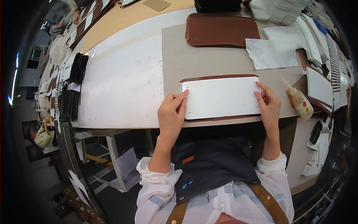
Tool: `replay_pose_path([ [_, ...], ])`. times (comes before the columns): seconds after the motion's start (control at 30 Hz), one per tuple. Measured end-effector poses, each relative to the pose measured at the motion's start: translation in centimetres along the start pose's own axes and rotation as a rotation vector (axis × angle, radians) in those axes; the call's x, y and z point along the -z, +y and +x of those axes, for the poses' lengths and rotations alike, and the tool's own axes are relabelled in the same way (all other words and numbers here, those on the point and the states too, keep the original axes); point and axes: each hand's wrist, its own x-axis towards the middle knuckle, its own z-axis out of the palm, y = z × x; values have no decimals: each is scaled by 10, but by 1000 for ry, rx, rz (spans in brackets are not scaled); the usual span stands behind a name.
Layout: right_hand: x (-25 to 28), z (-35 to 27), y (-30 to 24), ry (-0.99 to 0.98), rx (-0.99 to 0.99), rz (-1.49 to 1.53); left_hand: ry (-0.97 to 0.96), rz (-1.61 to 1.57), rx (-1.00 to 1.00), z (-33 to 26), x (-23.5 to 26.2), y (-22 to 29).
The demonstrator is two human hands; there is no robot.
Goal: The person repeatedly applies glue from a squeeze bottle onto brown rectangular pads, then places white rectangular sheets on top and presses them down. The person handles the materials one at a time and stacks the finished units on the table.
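A white rectangular panel (222, 98) with small holes near its corners lies over a slightly larger brown leather-like piece (220, 77), whose edges show along the far and near sides. At the panel's left end, my left hand (172, 112) is closed, thumb and forefinger on the edge. My right hand (269, 104) grips the right end, with the forefinger at the far corner and the thumb below it. Whether the fingers also hold the brown piece underneath cannot be seen.
A stack of brown pieces (222, 30) lies farther back, near an uneven white sheet (272, 54). A glue bottle (300, 103) is right of my right hand, beside stacked white and brown panels (319, 86). Black bundles (77, 68) line the left table edge. Another person (44, 137) sits far left.
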Motion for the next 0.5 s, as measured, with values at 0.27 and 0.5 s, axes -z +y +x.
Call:
replay_pose_path([
  [0.27,0,1,1,-3,11,6,7,44,-40,0,-1,-3],
  [0.5,0,0,2,1,11,6,-6,64,-26,0,0,1],
])
